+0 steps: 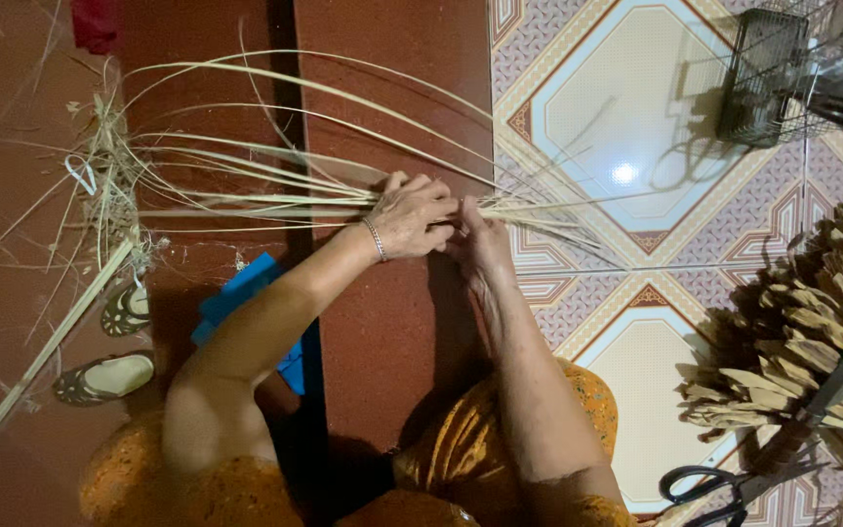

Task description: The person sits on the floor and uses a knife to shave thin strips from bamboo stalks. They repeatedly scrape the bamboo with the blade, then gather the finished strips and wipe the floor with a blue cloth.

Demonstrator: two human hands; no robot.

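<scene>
Hands meet over a bundle of long, thin, pale yellow-green palm leaf strips (275, 190), seen from above. The strips are narrow and flexible. At the bundle's left end they fan apart into wide, curving arcs across a dark red floor (382, 332); at its right end they draw together into a tight sheaf whose short ends splay out onto patterned white, pink and orange floor tiles (626, 117).

Left hand (412, 215), with a thin silver bracelet (375, 239) at the wrist, lies on top of the bundle where the strips gather, its grip closed around them, fingers curled over. Right hand (483, 244) sits just beside it, touching it, fingers pinched on the same strips at the bundle's gathered right end. So the bundle runs through both grips, with most of its length stretching away to the left.

Below the bundle's loose left end lie two patterned dark and cream sandals (114, 346) and a flat blue piece (246, 293). Well to the right of the bundle stands a heap of dry brown leaf pieces (802, 332), with black-handled scissors (709, 488) under it, and a dark wire basket (763, 78) higher up.
</scene>
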